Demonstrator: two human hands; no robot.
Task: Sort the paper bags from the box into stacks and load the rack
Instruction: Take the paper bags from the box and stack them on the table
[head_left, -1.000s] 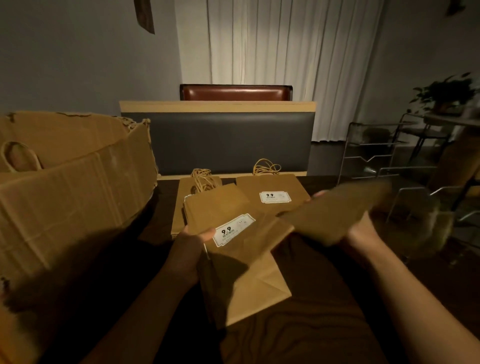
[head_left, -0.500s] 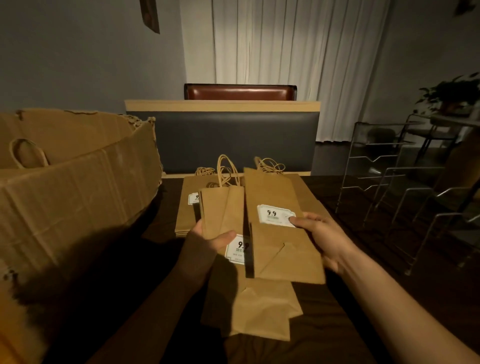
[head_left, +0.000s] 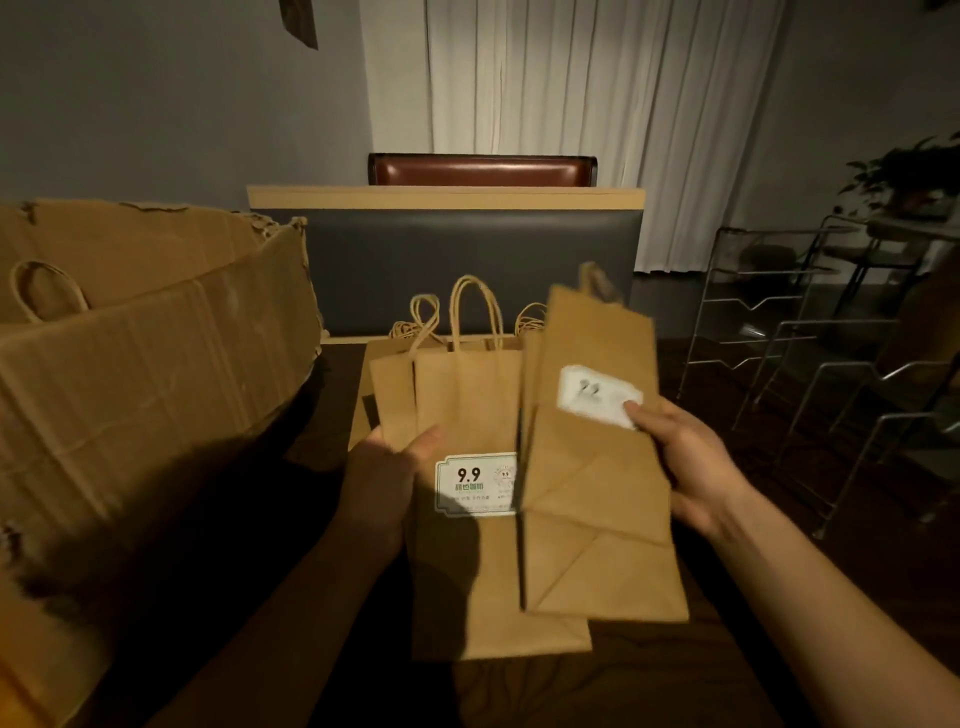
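My left hand (head_left: 387, 475) grips the left edge of a flat brown paper bag (head_left: 467, 571) with twisted handles and a white "9.9" label, held upright over the dark table. My right hand (head_left: 685, 467) pinches a second folded bag (head_left: 592, 519) at its right edge, thumb on its blurred white label. This bag overlaps the right side of the first. Behind them a stack of bags (head_left: 387, 384) lies on the table, handles pointing away. The torn cardboard box (head_left: 145, 374) stands at the left, one bag handle showing inside. The wire rack (head_left: 769, 332) stands at the right.
A low dark partition with a wooden top (head_left: 447, 200) runs behind the table, a brown chair back beyond it. Curtains hang at the rear. A potted plant (head_left: 919, 171) sits at the far right above more metal framing.
Both hands have raised their bags toward me. The right-hand bag has tilted and slid over the left-hand bag's right side; a second ago it was swung out to the right.
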